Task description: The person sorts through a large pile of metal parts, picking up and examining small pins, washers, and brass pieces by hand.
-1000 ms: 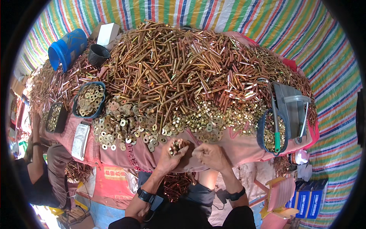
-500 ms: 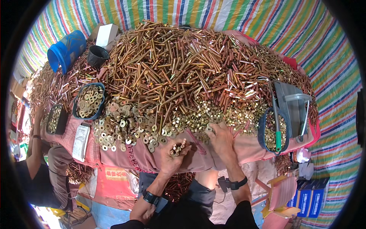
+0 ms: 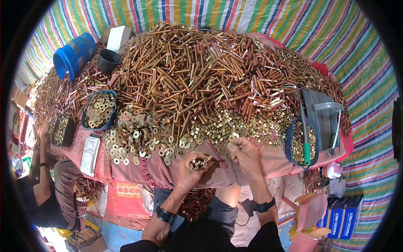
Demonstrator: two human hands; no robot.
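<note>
My left hand [image 3: 189, 173] is closed round several brassy bolts [image 3: 200, 162], whose ends stick up out of its fingers above the cloth's front part. To its right, my right hand [image 3: 247, 154] has its fingers pinched together; whatever may be between the tips is too small to make out. Just beyond the right hand lies a strip of small brassy nuts [image 3: 220, 130]. Flat round washers [image 3: 136, 140] are heaped to the left of the left hand. Behind both spreads a big pile of long copper-coloured bolts [image 3: 189, 75].
A pinkish cloth [image 3: 168, 178] covers the work surface. At the left are a blue-rimmed tub [image 3: 100, 110] of washers, a dark tray [image 3: 63, 130] and a blue bucket [image 3: 73, 56]. A blue tub [image 3: 300, 157] of nuts stands right. Another person's arm [image 3: 43, 168] reaches in at far left.
My right hand has drawn back slightly from the nuts toward me, its fingers now pinched. The bolts in my left hand have tilted more to the right.
</note>
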